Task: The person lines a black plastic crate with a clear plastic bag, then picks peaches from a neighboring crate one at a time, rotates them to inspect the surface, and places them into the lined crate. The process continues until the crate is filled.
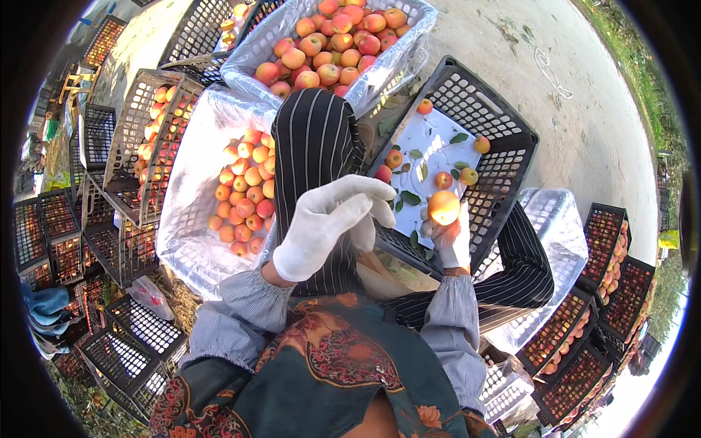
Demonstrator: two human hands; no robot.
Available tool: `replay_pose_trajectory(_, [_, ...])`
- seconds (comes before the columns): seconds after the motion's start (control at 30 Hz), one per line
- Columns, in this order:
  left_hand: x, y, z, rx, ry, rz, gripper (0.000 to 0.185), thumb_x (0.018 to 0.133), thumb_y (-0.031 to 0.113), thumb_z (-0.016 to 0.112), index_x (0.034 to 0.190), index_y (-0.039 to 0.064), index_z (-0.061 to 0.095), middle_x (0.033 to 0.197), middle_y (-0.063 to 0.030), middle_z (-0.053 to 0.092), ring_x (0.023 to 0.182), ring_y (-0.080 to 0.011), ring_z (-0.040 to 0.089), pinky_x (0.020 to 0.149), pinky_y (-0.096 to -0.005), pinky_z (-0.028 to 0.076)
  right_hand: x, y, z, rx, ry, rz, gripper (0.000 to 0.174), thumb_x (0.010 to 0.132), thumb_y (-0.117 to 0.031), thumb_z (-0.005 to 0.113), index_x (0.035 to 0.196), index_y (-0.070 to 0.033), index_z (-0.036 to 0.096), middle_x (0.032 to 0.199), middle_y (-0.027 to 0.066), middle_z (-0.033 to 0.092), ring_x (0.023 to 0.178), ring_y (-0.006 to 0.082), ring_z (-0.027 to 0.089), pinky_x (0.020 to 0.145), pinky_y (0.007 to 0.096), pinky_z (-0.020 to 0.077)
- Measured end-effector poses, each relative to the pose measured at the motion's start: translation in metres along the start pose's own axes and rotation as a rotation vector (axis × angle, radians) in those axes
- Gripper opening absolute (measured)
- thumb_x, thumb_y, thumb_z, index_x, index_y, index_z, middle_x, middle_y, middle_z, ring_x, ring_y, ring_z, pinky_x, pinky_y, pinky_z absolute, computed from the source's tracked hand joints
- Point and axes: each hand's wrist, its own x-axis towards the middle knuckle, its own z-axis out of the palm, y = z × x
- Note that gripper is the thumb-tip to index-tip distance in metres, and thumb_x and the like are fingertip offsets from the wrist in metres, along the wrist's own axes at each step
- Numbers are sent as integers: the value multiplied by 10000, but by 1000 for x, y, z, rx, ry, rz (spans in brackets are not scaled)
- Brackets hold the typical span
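Note:
My right hand (449,232), in a white glove, holds a yellow-red apple (444,207) above the near end of a black plastic crate (517,159). Several apples, among them one at the crate's far corner (424,106), and loose green leaves (409,197) lie on the white sheet in this crate. My left hand (339,219), gloved in white too, is raised over my knee with its fingers curved and nothing seen in it; the palm side is partly hidden. To its left stands a plastic-lined crate (183,219) partly filled with apples (245,207).
Beyond my knee is another lined crate (241,65) heaped with apples. An upright crate (131,131) holding apples stands at left. Stacked apple crates (575,378) line the lower right, beside a plastic-covered crate (558,230). Empty black crates (118,358) sit at lower left.

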Motion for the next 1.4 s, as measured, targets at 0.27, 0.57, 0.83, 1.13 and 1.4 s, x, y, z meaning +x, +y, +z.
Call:
replay_pose_trajectory(0.27, [44, -115, 39, -94, -21, -301, 422, 1042, 229, 491, 1416, 47, 421, 1273, -80, 557, 984, -133, 629, 778, -275, 563, -41, -6, 40, -561, -38, -421, 664, 787, -79, 805, 1366, 6, 493, 1324, 133, 569, 1145, 202, 594, 985, 332, 477])
replay_pose_trajectory(0.57, [53, -155, 18, -253, -32, -462, 359, 1028, 269, 445, 1088, -41, 616, 1039, -126, 652, 948, -200, 645, 851, -324, 527, 0, -30, -18, -975, -17, -263, 324, 873, -135, 738, 1153, 12, 670, 1084, 81, 682, 960, 137, 645, 852, 279, 510])
replay_pose_trajectory(0.83, [65, -158, 24, -176, 33, -440, 253, 947, 143, 484, 943, -55, 642, 876, -130, 664, 814, -213, 665, 787, -320, 539, 161, -6, -158, -1796, 486, -376, 610, 780, -112, 720, 1359, -115, 526, 1346, 186, 535, 1252, 352, 507, 1095, 393, 392])
replay_pose_trajectory(1.13, [77, -171, 22, -157, 264, -418, 491, 984, 136, 521, 1426, -3, 361, 1076, -177, 662, 841, -243, 688, 789, -329, 546, 158, -23, -106, -919, 278, 149, 578, 808, -257, 756, 1313, -41, 577, 1089, 101, 677, 945, 201, 666, 800, 315, 545])
replay_pose_trajectory(1.4, [85, -168, 22, -261, 242, -371, 550, 947, 142, 630, 1430, 36, 388, 1259, -146, 547, 865, -196, 655, 807, -343, 554, 79, -37, -18, -781, -319, 51, 438, 856, -216, 698, 1251, -37, 644, 1169, 81, 649, 1009, 157, 609, 883, 286, 494])
